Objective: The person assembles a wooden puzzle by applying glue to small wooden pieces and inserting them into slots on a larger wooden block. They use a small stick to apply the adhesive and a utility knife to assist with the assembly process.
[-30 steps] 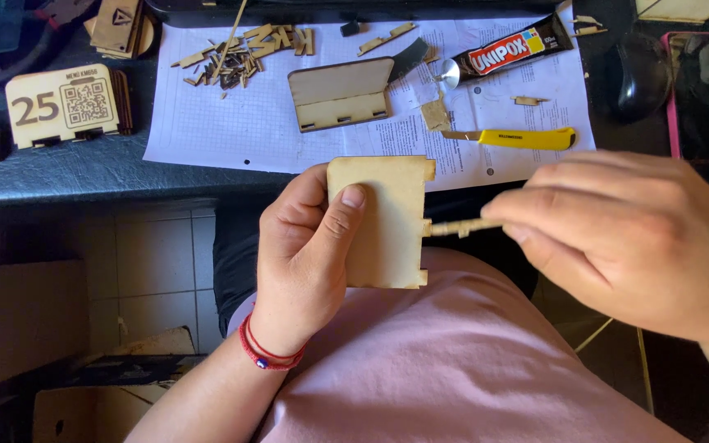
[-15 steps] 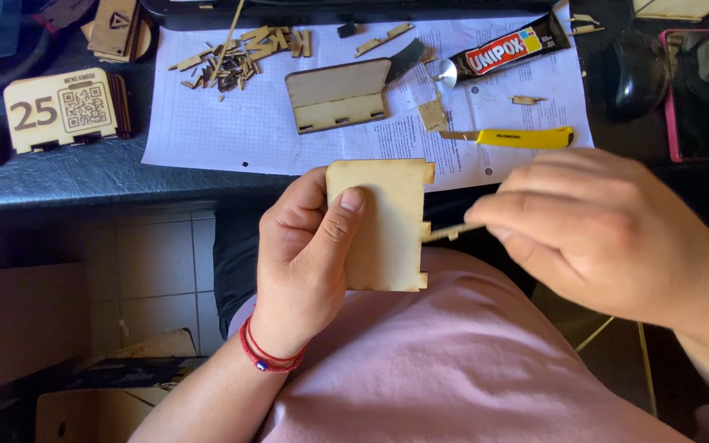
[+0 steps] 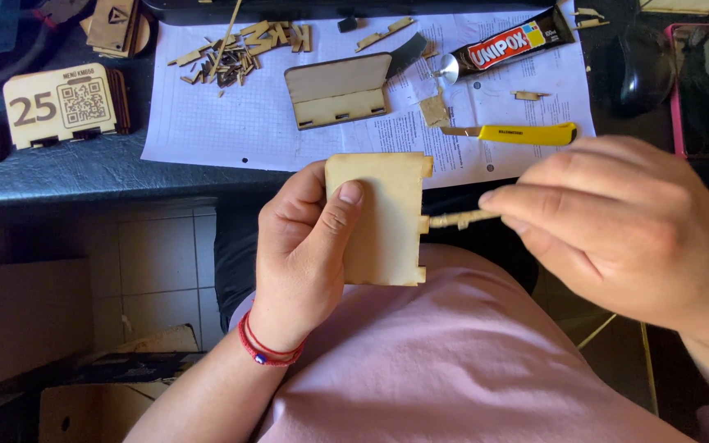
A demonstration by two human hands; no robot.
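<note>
Dark blue table (image 3: 84,168) up top, white printed paper sheet (image 3: 207,123) on it. Right hand (image 3: 617,226) over the lap, grip pinched shut on a thin wooden strip (image 3: 457,219) – strip's free end touches the right edge of the panel. Left hand (image 3: 305,246) grip closed round a flat plywood panel (image 3: 387,217), thumb across its face, held above the pink shirt (image 3: 469,369), just below the table edge. On the paper: notched plywood piece (image 3: 334,90), black glue tube (image 3: 514,43), yellow utility knife (image 3: 519,134), pile of wood offcuts (image 3: 231,53). Wooden number stand (image 3: 59,105) far left – pink-cased phone (image 3: 702,90) far right
</note>
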